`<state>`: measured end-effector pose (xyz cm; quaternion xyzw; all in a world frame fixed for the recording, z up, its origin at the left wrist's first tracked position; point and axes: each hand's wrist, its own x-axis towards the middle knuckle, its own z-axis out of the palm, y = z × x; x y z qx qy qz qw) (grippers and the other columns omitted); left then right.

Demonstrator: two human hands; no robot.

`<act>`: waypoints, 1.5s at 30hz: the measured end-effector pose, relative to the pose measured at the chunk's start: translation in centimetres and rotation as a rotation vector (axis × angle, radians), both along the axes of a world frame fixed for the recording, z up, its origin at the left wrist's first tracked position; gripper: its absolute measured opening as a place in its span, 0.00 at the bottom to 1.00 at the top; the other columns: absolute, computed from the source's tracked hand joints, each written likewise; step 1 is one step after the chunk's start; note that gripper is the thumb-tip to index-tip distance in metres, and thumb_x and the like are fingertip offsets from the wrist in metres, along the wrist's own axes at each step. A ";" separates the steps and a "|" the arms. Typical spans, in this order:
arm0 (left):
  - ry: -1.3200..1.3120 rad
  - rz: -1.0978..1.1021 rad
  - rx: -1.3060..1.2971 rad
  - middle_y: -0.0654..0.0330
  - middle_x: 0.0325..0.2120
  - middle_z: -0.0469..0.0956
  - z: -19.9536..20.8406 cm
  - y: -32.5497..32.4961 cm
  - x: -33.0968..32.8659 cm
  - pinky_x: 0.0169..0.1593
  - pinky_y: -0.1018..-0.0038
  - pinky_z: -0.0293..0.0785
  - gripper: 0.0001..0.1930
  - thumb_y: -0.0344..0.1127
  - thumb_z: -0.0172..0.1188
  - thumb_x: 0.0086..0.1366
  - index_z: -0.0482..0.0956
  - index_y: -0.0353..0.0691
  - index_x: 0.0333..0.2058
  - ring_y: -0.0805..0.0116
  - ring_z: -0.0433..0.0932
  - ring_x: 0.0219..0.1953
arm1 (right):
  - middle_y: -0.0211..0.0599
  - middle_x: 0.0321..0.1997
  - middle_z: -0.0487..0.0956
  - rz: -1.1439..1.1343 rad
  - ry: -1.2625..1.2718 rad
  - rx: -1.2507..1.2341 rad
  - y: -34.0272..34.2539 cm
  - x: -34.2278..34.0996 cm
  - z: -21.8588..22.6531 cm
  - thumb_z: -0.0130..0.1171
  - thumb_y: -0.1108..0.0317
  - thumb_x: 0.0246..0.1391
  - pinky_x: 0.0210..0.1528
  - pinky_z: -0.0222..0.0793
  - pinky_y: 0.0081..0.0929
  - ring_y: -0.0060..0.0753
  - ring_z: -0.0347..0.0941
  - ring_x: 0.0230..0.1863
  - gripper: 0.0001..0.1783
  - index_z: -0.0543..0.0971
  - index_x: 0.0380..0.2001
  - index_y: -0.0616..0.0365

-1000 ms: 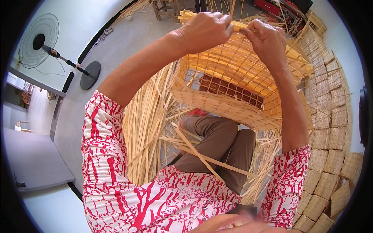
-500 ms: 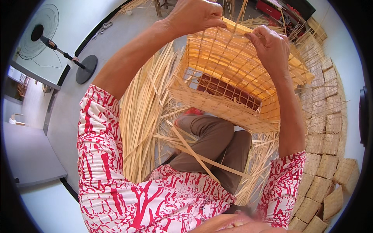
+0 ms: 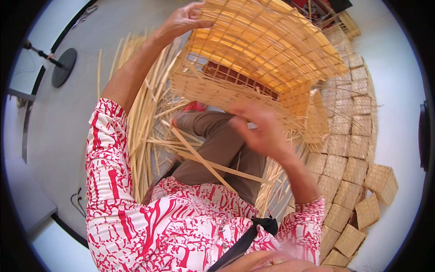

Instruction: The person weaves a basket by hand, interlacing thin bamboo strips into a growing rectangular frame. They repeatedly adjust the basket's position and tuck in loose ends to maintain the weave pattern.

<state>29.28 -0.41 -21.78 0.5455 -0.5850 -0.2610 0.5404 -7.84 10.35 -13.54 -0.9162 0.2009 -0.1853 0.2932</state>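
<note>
A large woven bamboo basket [image 3: 267,50], with an open lattice and wide yellow strips, is tilted in front of my legs. My left hand [image 3: 188,20] is at its upper left edge, thumb and fingers closed on it. Below the near side of the basket is my right hand [image 3: 263,131], off the upper rim and smeared by motion; its fingers cannot be made out clearly. A dark red object [image 3: 240,80] shows through the lattice. Long flat bamboo strips [image 3: 217,165] lie crossed over my brown trousers.
Many loose bamboo strips [image 3: 140,113] spread over the grey floor at my left. Stacked small woven baskets [image 3: 342,170] line the wall at my right, a few lying loose at the near end. A fan base [image 3: 64,68] stands at the far left.
My right hand has left the basket's upper rim and come down toward me. The view has shifted, and the basket appears higher and further left. My left hand stays at its edge.
</note>
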 end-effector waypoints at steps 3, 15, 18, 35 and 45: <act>0.187 -0.199 -0.017 0.65 0.44 0.86 -1.0 -0.3 0.2 0.51 0.76 0.75 0.19 0.44 0.71 0.67 0.84 0.41 0.51 0.76 0.81 0.46 | 0.51 0.46 0.83 -0.183 0.067 0.316 1.5 -1.7 -4.3 0.64 0.69 0.59 0.51 0.76 0.40 0.52 0.81 0.47 0.17 0.79 0.51 0.62; 0.203 0.379 -0.070 0.65 0.40 0.85 -1.8 11.1 8.5 0.45 0.81 0.72 0.14 0.36 0.68 0.67 0.85 0.35 0.48 0.81 0.78 0.39 | 0.63 0.50 0.80 -0.272 -0.093 0.474 -7.1 7.2 -6.1 0.59 0.60 0.64 0.52 0.74 0.40 0.47 0.80 0.51 0.28 0.73 0.58 0.71; 0.066 0.421 -0.119 0.66 0.37 0.84 -2.3 13.7 6.5 0.42 0.82 0.72 0.14 0.34 0.66 0.69 0.82 0.33 0.50 0.82 0.77 0.36 | 0.53 0.54 0.81 -0.275 -0.288 0.618 -9.8 8.2 -9.7 0.58 0.53 0.69 0.52 0.74 0.34 0.38 0.79 0.52 0.30 0.72 0.62 0.69; 0.098 0.356 -0.085 0.49 0.43 0.72 4.0 12.1 -18.3 0.44 0.64 0.76 0.28 0.46 0.74 0.59 0.71 0.33 0.47 0.59 0.77 0.45 | 0.32 0.53 0.80 -0.388 -0.442 0.480 -20.8 -5.7 -13.6 0.39 0.54 0.76 0.58 0.71 0.33 0.29 0.75 0.52 0.23 0.77 0.56 0.58; -0.083 -0.282 -0.208 0.43 0.57 0.71 0.7 12.2 -29.4 0.59 0.54 0.73 0.33 0.41 0.67 0.59 0.68 0.38 0.61 0.38 0.73 0.58 | 0.40 0.55 0.81 -0.614 -0.448 -0.028 -22.8 -19.9 -13.8 0.49 0.61 0.70 0.55 0.76 0.33 0.33 0.79 0.52 0.19 0.77 0.54 0.63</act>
